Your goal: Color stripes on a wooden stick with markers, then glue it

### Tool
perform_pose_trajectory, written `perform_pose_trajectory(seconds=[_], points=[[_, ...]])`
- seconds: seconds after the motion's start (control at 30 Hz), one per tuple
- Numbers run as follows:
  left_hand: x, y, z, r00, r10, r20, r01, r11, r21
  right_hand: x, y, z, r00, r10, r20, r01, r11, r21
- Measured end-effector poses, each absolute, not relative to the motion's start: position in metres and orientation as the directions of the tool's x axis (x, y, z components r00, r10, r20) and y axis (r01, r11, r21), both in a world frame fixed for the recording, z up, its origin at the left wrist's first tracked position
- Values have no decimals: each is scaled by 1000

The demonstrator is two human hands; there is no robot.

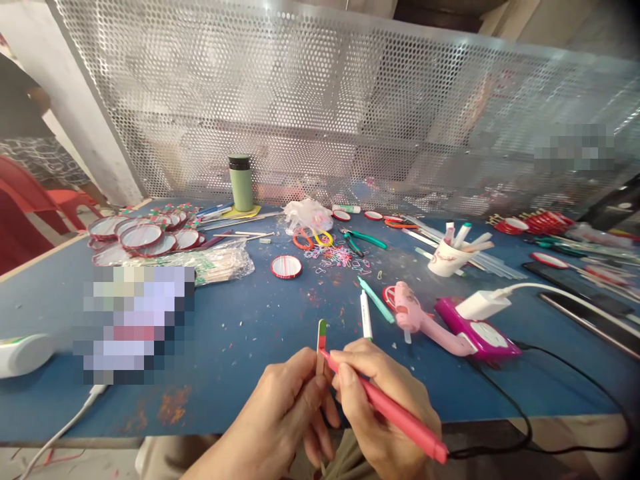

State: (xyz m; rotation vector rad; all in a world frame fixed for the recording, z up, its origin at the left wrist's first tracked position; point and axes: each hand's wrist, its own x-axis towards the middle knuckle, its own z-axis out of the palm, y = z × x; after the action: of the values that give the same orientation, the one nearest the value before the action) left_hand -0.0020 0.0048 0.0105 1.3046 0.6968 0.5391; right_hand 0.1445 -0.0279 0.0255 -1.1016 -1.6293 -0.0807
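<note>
Pinched upright in my left hand (287, 407) is a wooden craft stick (321, 331), its upper end coloured green with a red band beneath. My right hand (383, 400) grips a red marker pen (400, 417) like a pencil, and its tip touches the stick just under the red band. Both hands are close together at the table's front edge. A white marker (366, 313) and a teal marker (376, 300) lie beyond my right hand, beside a pink glue gun (425, 320). Fingers hide the stick's lower part.
A purple power strip (475, 330) with a white plug and cables lies right. Behind are a paper cup (450, 258) of pens, green-handled pliers (363, 240), scissors (313, 239) and a green bottle (242, 183). Stacked red-rimmed discs (141, 235) and bagged sticks (225, 261) lie left.
</note>
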Motion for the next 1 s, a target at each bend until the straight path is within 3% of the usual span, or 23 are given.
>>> perform_pose_trajectory(seconds=[1.0], points=[[-2,6,16,687,706,-174,37,205,978,144,-28,27,90,603,793,678,546,-492]])
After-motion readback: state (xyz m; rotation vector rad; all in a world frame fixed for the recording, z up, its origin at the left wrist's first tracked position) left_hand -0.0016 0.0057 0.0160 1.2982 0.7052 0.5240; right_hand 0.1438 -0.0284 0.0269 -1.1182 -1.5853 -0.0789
